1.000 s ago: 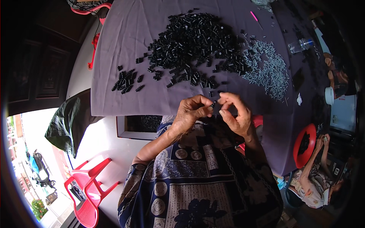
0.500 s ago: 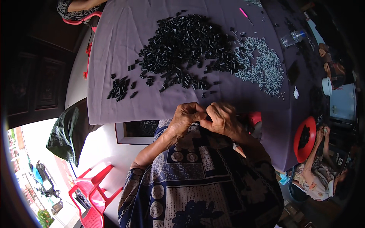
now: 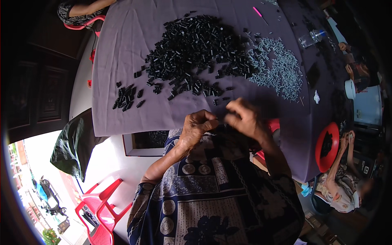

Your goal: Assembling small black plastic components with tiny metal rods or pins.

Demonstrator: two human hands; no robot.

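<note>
My left hand is curled at the table's near edge, its fingertips pinched together; whether a small black piece is in them I cannot tell. My right hand, blurred, is just to the right of it, fingers bent over the grey-purple tablecloth. Ahead of both hands lies a big heap of small black tube-like parts. A spread of thin grey pins lies to the heap's right. A small separate cluster of black parts sits at the left of the cloth.
A pink pen and a clear plastic bottle lie at the far right. A red bowl sits by another seated person at the right. A red plastic chair stands lower left. Another person's arm shows top left.
My hands were joined together close to my chest; now they are slightly apart, with the right hand moving out over the cloth. The view shifted a little.
</note>
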